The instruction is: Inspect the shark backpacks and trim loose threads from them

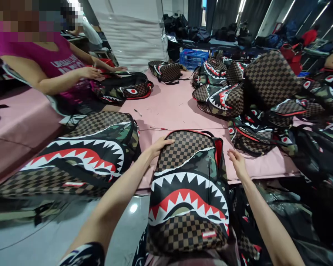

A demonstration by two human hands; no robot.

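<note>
A backpack [187, 192] with brown-and-black checks, camouflage and a red-and-white shark mouth lies in front of me, its lower end toward my body. My left hand [162, 145] holds its upper left edge, thumb side on the checked front and the other fingers hidden. The bag's upper right side gapes, and red lining shows there. Just right of that opening is my right hand [238, 163], fingers apart and holding nothing. A small red label [209, 234] sits low on the bag's front.
A similar backpack [97, 147] lies at left. More bags [222, 99] are piled at right on the pink table [166, 107], where a pen [138, 112] lies. Across it, a co-worker's hands [93, 72] are at another bag. A blue crate [193, 58] stands behind.
</note>
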